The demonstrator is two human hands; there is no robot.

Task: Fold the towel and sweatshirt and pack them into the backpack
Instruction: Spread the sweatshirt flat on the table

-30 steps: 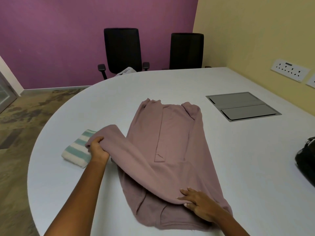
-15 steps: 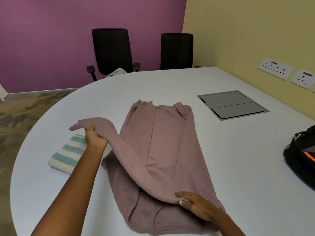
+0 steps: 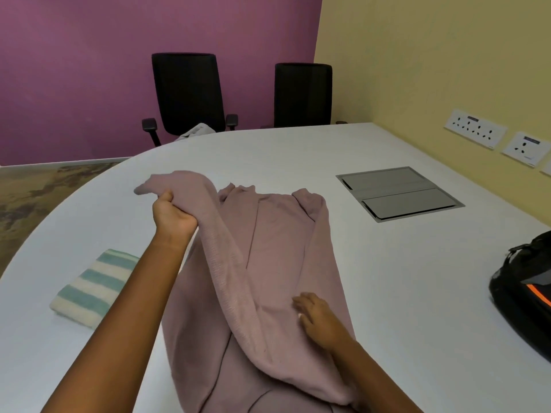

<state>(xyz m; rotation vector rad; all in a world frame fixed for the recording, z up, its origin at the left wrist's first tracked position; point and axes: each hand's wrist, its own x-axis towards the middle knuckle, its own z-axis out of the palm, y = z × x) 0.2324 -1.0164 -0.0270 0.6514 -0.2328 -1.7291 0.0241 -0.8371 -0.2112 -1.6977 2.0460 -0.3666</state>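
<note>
A dusty-pink sweatshirt (image 3: 280, 251) lies lengthwise on the white table (image 3: 387, 278), its right sleeve folded in. My left hand (image 3: 171, 214) grips the end of the left sleeve and holds it raised above the table, over the sweatshirt's left shoulder. My right hand (image 3: 319, 318) rests flat with spread fingers on the lower body of the sweatshirt. A folded towel (image 3: 92, 289) with teal and cream stripes lies on the table to the left, partly behind my left forearm. The black backpack (image 3: 527, 296) with an orange stripe sits at the right edge, cut off by the frame.
A grey cable hatch (image 3: 399, 193) is set into the table at the back right. Two black office chairs (image 3: 190, 93) stand behind the table, one with a pale cloth on its seat. Wall sockets (image 3: 474, 132) line the yellow wall on the right.
My left hand has lifted the sleeve up and carried it farther from me and to the right, toward the sweatshirt's shoulder. My right hand has slid up the body a little.
</note>
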